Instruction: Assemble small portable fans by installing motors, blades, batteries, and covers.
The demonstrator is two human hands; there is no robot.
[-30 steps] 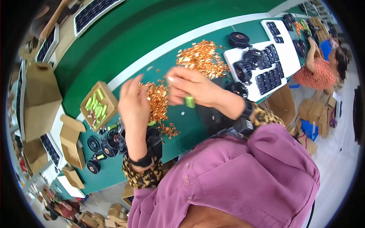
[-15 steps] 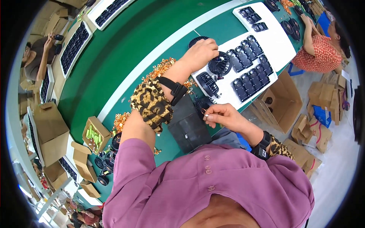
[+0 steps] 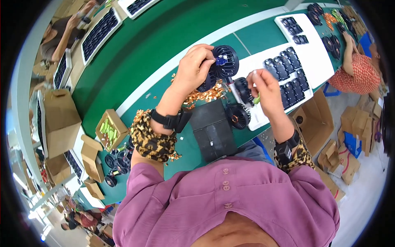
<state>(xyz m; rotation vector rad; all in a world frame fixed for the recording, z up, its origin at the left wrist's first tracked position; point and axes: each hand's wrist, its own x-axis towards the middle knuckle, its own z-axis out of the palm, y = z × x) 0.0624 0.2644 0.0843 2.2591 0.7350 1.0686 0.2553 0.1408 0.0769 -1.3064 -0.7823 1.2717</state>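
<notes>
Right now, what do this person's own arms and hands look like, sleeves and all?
The left hand and right hand are ungloved. Each wrist wears a black strap with a dark, boxy device; the right one shows a small pale patch. Farther up each forearm sits a gathered leopard-print cuff, tan and black. The sleeves are plain purple.

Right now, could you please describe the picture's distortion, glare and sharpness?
Head view: the long white strip bows with the fisheye bend; bright glare spots at lower left; the black fan at the left hand shows clear slats.
</notes>
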